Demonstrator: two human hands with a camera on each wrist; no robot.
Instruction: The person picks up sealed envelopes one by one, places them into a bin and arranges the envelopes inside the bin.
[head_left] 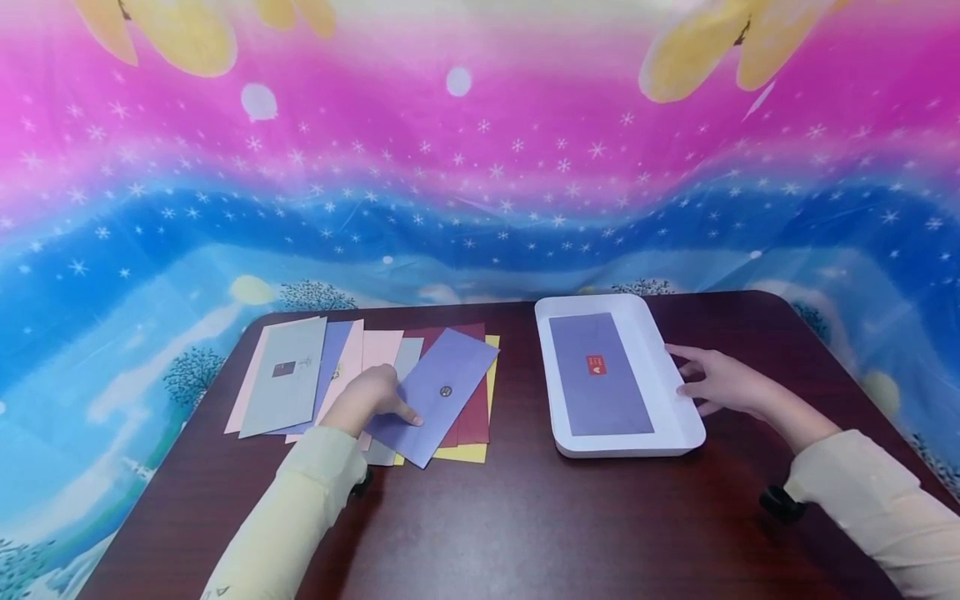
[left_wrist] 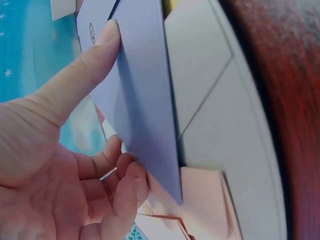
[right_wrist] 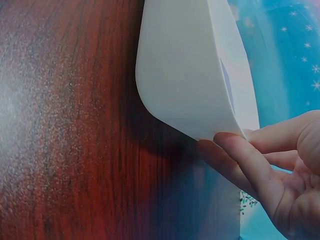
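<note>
My left hand (head_left: 371, 396) pinches a purple envelope (head_left: 457, 375) by its lower left edge, thumb on top and fingers curled beneath. The envelope lies slanted over a spread of other envelopes, and a small dark round emblem marks its face. In the left wrist view the thumb presses on the purple envelope (left_wrist: 137, 90), above a grey one (left_wrist: 215, 100). At the right stands a white tray (head_left: 678, 417) with another purple envelope (head_left: 600, 400) lying flat in it, bearing a red label. My right hand (head_left: 723, 383) grips the tray's right wall, fingertips at the rim (right_wrist: 227, 110).
Left of centre, overlapping envelopes cover the dark wooden table (head_left: 480, 533): a grey one (head_left: 281, 392) uppermost at the far left, pink ones, a maroon one (head_left: 472, 421) and a yellow one (head_left: 468, 454). A patterned cloth backdrop (head_left: 480, 200) hangs behind the table's far edge.
</note>
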